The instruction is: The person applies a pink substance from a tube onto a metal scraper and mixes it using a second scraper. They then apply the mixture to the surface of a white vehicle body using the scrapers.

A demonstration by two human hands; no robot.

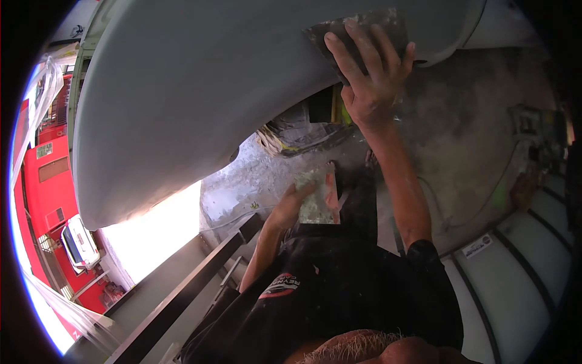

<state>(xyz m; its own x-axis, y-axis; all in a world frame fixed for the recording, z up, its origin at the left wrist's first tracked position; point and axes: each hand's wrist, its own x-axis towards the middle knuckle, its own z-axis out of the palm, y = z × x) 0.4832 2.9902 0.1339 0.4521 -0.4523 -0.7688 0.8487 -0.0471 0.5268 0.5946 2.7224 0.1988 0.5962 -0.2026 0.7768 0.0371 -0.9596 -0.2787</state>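
Note:
My right hand is stretched up with fingers spread, pressing a dark grey abrasive sheet flat against the lower edge of a big grey primed curved body panel. Lower down, my left hand grips the edge of a small flat board with a pale greenish-white face and a reddish rim, held near my waist. My black shirt fills the bottom of the view.
A dusty concrete floor lies below the panel. A taped, masked part shows under the panel's edge. A dark metal beam runs at lower left. A white ribbed panel is at right. Outside at left are a red building and a white car.

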